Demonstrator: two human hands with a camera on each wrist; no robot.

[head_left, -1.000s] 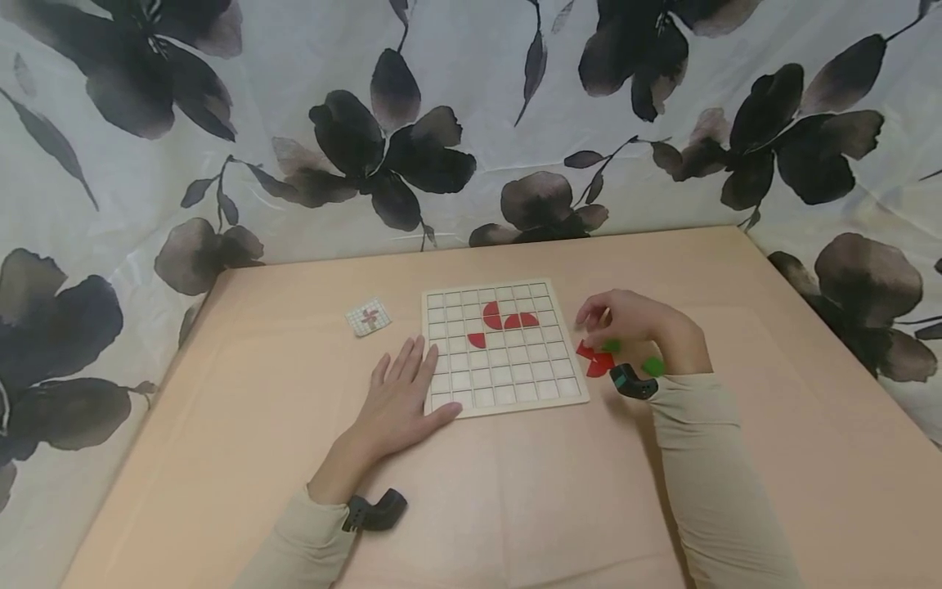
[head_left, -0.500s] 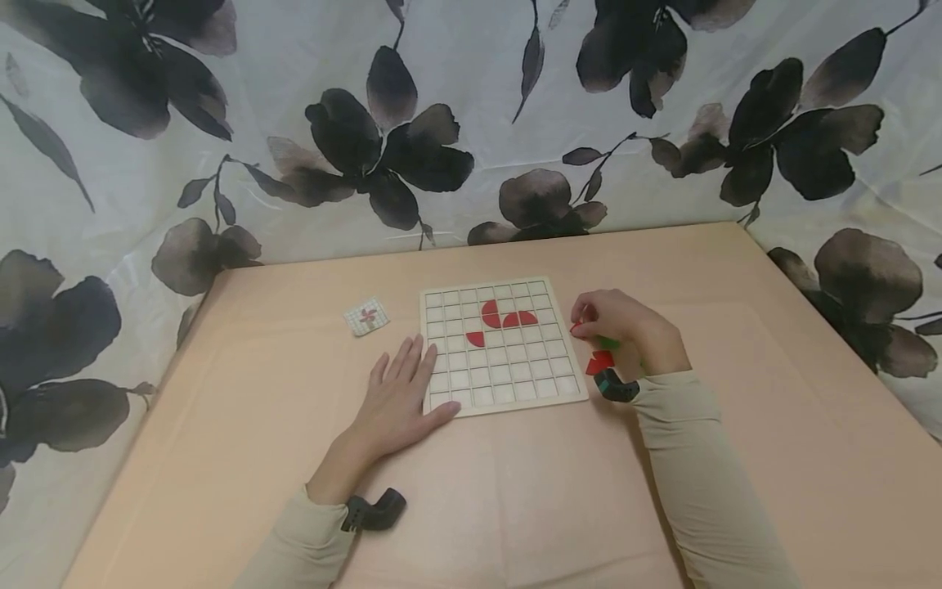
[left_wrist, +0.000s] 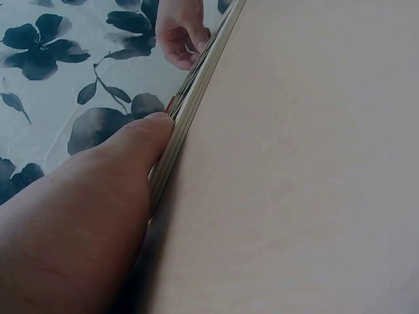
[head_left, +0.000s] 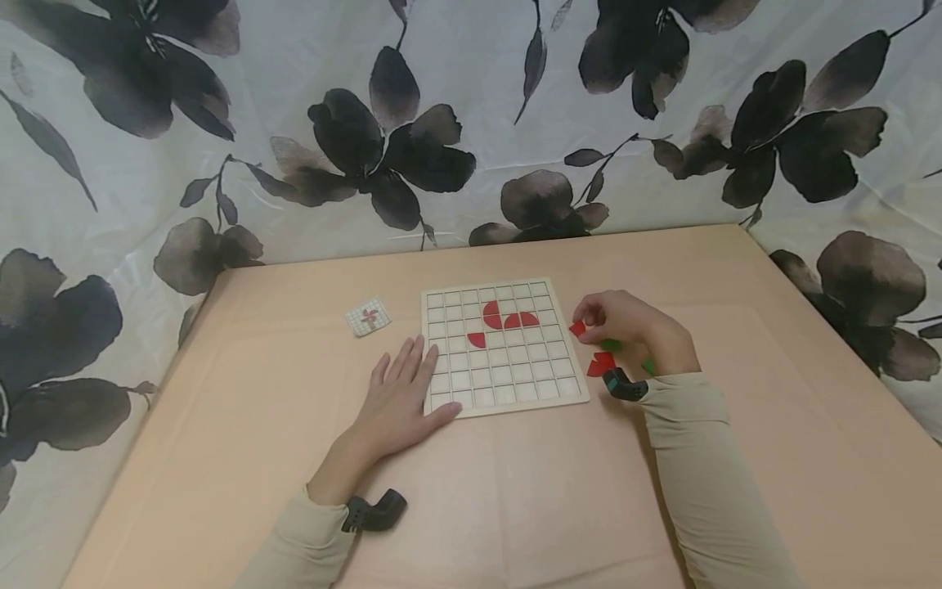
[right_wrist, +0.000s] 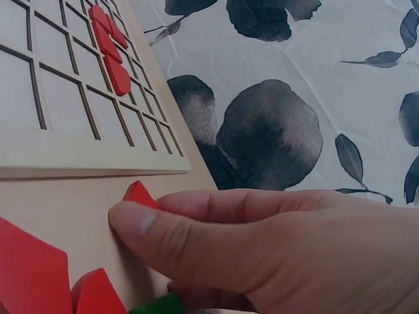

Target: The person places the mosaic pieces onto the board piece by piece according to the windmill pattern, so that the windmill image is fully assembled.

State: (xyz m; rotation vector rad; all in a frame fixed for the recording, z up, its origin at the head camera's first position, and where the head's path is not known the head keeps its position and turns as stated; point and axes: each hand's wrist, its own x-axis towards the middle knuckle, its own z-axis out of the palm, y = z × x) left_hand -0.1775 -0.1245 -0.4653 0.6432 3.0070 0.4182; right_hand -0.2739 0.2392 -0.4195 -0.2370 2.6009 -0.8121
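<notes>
A wooden grid board (head_left: 515,376) lies on the table, with several red quarter-round pieces (head_left: 491,315) set in its cells. My left hand (head_left: 397,405) rests with spread, straight fingers on the board's left edge and near corner; the left wrist view shows its thumb (left_wrist: 137,140) along the board's side. Just off the board's right edge, my right hand (head_left: 625,319) pinches a red piece (right_wrist: 139,194) between thumb and fingers, much of it hidden by the thumb. Below that hand lie loose red pieces (head_left: 599,364) and green pieces (head_left: 611,345), partly covered by the hand and wrist.
A small pattern card (head_left: 368,316) with a reddish cross-like figure on a grid lies left of the board. The table (head_left: 508,491) ends at the back against a flower-printed curtain (head_left: 471,188). A black wrist camera (head_left: 624,384) sits on the right wrist.
My right hand has picked up a red piece from the loose pile and shifted slightly, turning the piece in its fingertips. The left hand and the board pieces stay put.
</notes>
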